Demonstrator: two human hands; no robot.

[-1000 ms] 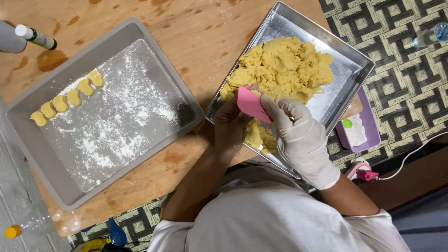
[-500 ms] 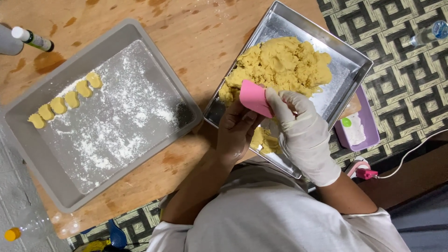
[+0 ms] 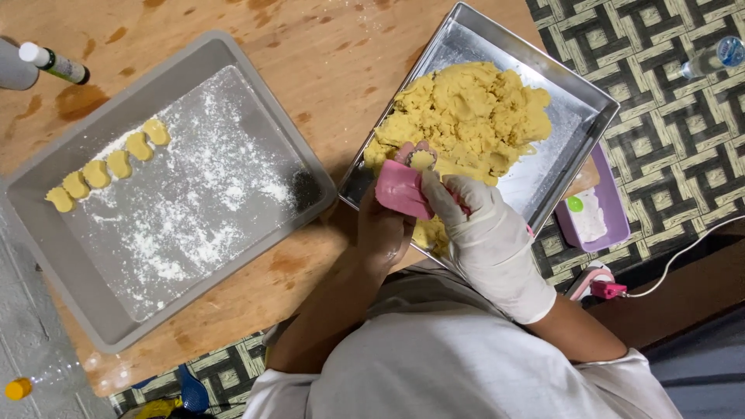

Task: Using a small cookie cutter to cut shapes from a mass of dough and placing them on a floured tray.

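A pile of yellow dough (image 3: 469, 116) fills the middle of a metal tray (image 3: 578, 97). My right hand (image 3: 485, 233), in a white glove, grips a pink mould (image 3: 401, 186) over the tray's near-left edge. A bit of dough (image 3: 421, 159) shows at the mould's top end. My bare left hand (image 3: 380, 229) is cupped under and behind the mould, touching it. To the left lies a grey floured tray (image 3: 70, 155) with a row of several small yellow shaped pieces (image 3: 109, 164) near its far-left side.
A small bottle with a white cap (image 3: 53, 64) lies at the far left of the wooden table (image 3: 310, 54). A purple container (image 3: 601, 213) sits beside the metal tray on a patterned mat. A clear bottle (image 3: 710, 56) lies at the far right.
The pink mould has turned and shifted left off the dough pile to the tray's near-left edge, with both hands following. A bit of dough now shows at its top.
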